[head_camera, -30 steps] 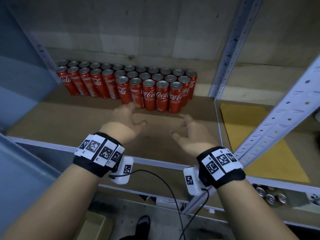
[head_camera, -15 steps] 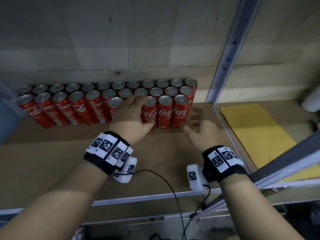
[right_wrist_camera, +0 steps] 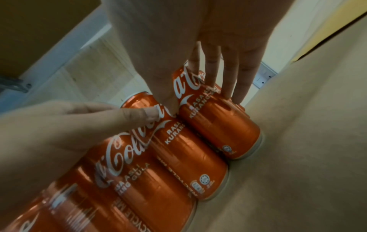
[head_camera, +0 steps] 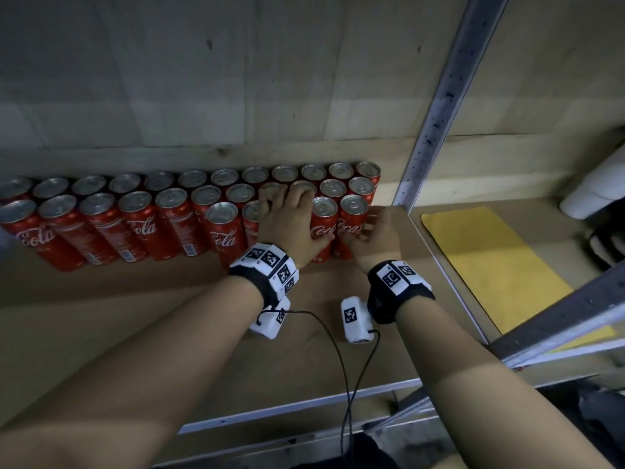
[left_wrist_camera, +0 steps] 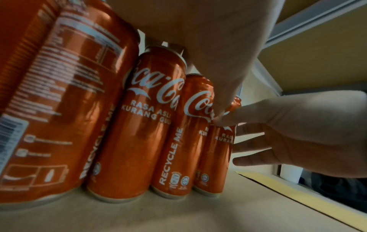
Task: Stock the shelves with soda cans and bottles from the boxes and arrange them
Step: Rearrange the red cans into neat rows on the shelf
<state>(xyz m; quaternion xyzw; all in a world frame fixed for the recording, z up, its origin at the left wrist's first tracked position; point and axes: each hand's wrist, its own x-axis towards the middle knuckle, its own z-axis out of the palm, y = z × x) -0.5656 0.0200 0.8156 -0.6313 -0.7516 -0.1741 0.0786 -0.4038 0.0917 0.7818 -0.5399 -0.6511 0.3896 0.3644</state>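
We are reaching both arms over the front edge of the shelf (head_camera: 294,406), its brown board (head_camera: 135,316) lying bare under our wrists. Our left hand (head_camera: 287,225) is lying flat over the tops of the front cans, fingers straight and slightly apart, its thumb (left_wrist_camera: 224,100) pointing down against a can's side. Our right hand (head_camera: 375,231) is pressing straight, slightly spread fingers (right_wrist_camera: 228,81) against the side of the end can (head_camera: 351,225), gripping nothing. The red cans (head_camera: 169,214) are standing upright in three rows at the back of the shelf, against the wooden back wall (head_camera: 203,96). A yellow sheet (head_camera: 490,265) is lying on the neighbouring shelf beyond the metal post (head_camera: 436,113)
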